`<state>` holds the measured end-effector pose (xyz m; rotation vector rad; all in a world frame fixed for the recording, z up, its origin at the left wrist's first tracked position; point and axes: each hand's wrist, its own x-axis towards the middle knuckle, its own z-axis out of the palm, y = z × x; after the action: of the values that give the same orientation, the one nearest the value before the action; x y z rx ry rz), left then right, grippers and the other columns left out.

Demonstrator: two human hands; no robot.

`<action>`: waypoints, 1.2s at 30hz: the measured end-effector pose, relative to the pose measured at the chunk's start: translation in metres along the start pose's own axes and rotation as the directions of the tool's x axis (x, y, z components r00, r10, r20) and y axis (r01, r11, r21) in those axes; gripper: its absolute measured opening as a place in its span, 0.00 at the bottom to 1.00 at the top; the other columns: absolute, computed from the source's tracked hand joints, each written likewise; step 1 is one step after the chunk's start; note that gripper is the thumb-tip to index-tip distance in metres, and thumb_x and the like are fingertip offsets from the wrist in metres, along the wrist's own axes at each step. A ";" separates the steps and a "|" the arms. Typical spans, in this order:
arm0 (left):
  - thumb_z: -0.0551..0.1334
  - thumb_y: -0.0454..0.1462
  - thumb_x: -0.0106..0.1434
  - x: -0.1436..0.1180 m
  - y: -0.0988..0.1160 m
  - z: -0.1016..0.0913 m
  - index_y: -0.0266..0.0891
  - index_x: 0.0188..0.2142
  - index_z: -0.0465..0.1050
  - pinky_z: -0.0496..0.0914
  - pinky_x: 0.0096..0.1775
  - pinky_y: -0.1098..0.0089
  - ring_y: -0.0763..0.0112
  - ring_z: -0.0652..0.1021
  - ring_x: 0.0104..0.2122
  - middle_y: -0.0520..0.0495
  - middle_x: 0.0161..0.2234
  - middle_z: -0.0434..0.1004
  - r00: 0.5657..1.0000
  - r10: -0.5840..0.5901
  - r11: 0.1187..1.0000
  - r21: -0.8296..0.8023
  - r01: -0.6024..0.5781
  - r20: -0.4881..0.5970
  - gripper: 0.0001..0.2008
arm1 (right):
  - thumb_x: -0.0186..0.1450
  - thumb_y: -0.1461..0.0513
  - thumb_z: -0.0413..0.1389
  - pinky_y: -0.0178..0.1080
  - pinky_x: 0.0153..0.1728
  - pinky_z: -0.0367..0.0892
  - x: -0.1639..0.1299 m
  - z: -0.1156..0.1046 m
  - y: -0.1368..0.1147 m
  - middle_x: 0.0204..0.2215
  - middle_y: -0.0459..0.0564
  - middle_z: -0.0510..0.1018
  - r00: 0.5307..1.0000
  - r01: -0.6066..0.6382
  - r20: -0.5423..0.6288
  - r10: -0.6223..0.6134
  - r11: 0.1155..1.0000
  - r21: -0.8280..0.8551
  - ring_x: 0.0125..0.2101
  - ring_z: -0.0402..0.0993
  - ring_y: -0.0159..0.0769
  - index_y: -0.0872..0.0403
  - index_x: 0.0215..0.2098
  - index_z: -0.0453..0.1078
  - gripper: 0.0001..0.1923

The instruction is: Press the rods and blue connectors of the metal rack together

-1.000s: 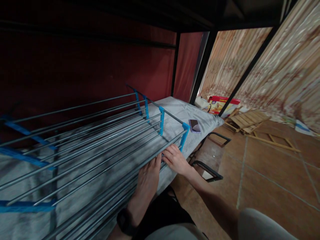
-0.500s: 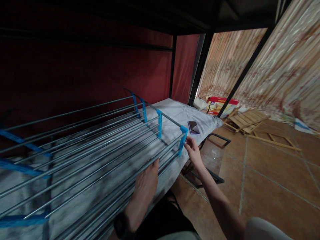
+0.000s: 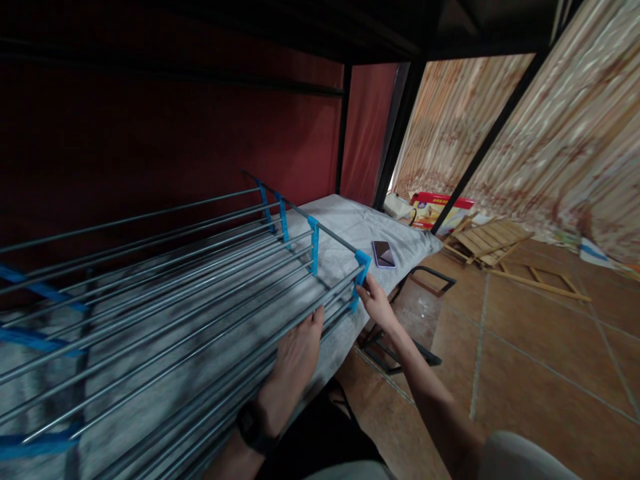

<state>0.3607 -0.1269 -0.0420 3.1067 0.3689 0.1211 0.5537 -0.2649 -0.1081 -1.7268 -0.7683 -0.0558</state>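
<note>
A long rack of grey metal tubes with blue plastic connectors [image 3: 315, 250] lies on its side on a grey cloth. My left hand [image 3: 299, 347], with a dark watch on the wrist, is closed around the rack's near tubes [image 3: 280, 337], its thumb on top and its other fingers mostly hidden. At the near right corner, my right hand [image 3: 377, 303] has its thumb and fingers pinched on the blue corner connector [image 3: 362, 260]. Tube ends meet that connector, and a thin rail runs from it to the far end.
A phone [image 3: 384, 254] lies on the grey cloth [image 3: 345, 207] beyond my right hand. Black frame posts [image 3: 400, 137] stand behind. A folding chair [image 3: 423, 300] is at the right edge. Wooden slatted pieces [image 3: 493, 240] and a red-and-yellow box [image 3: 440, 210] sit on the tiled floor.
My right hand has moved left and its fingers have come onto the corner connector. My left hand has slid slightly forward along the tubes. The view has shifted a little.
</note>
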 end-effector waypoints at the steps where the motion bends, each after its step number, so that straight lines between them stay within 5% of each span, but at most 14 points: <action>1: 0.48 0.28 0.69 0.003 0.001 -0.002 0.40 0.63 0.60 0.72 0.46 0.67 0.64 0.79 0.46 0.38 0.51 0.76 1.000 0.002 1.000 -0.003 -0.002 0.000 0.24 | 0.65 0.58 0.52 0.44 0.45 0.66 0.000 0.000 0.001 0.38 0.49 0.75 1.000 0.007 0.010 -0.008 1.000 0.013 0.40 0.70 0.41 0.52 0.44 0.67 0.11; 10: 0.45 0.24 0.66 0.023 0.015 -0.009 0.35 0.59 0.66 0.69 0.54 0.67 0.64 0.76 0.53 0.37 0.55 0.74 0.997 -0.060 0.981 -0.183 0.067 0.044 0.25 | 0.65 0.56 0.54 0.48 0.50 0.66 0.005 -0.004 0.013 0.42 0.49 0.75 0.996 -0.004 0.088 -0.010 0.989 0.151 0.44 0.71 0.43 0.50 0.48 0.68 0.14; 16: 0.48 0.39 0.72 0.029 0.018 -0.006 0.42 0.63 0.60 0.73 0.40 0.68 0.62 0.81 0.42 0.41 0.45 0.80 0.997 -0.058 0.972 -0.225 0.069 0.057 0.21 | 0.65 0.57 0.54 0.47 0.50 0.66 0.007 -0.006 0.018 0.39 0.48 0.75 0.994 0.007 0.104 -0.019 0.993 0.114 0.41 0.70 0.41 0.51 0.46 0.69 0.12; 20: 0.48 0.39 0.73 0.048 0.030 -0.009 0.36 0.58 0.65 0.72 0.41 0.68 0.62 0.81 0.41 0.37 0.42 0.80 0.990 -0.059 0.970 -0.227 0.088 0.128 0.19 | 0.64 0.57 0.55 0.45 0.48 0.67 0.008 -0.006 0.018 0.39 0.48 0.76 0.995 -0.004 0.099 -0.009 0.992 0.126 0.40 0.70 0.40 0.51 0.46 0.70 0.13; 25: 0.50 0.36 0.71 0.077 0.049 0.003 0.33 0.59 0.64 0.71 0.47 0.68 0.62 0.79 0.47 0.35 0.49 0.78 1.000 0.008 0.954 -0.299 -0.001 0.021 0.19 | 0.64 0.55 0.56 0.45 0.47 0.68 0.010 -0.010 0.012 0.37 0.47 0.76 0.992 -0.002 0.122 -0.016 0.990 0.144 0.39 0.71 0.39 0.51 0.45 0.71 0.14; 36: 0.52 0.47 0.71 0.093 0.064 0.009 0.39 0.59 0.66 0.69 0.50 0.64 0.59 0.76 0.51 0.36 0.53 0.76 0.990 -0.126 0.953 -0.287 0.101 -0.070 0.23 | 0.67 0.43 0.50 0.43 0.47 0.68 0.007 -0.006 0.005 0.34 0.48 0.76 0.995 -0.085 0.066 0.072 0.974 0.209 0.40 0.71 0.40 0.50 0.41 0.73 0.21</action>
<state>0.4664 -0.1678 -0.0427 2.7970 0.4847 0.2831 0.5641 -0.2676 -0.1069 -1.5594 -0.7208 0.1269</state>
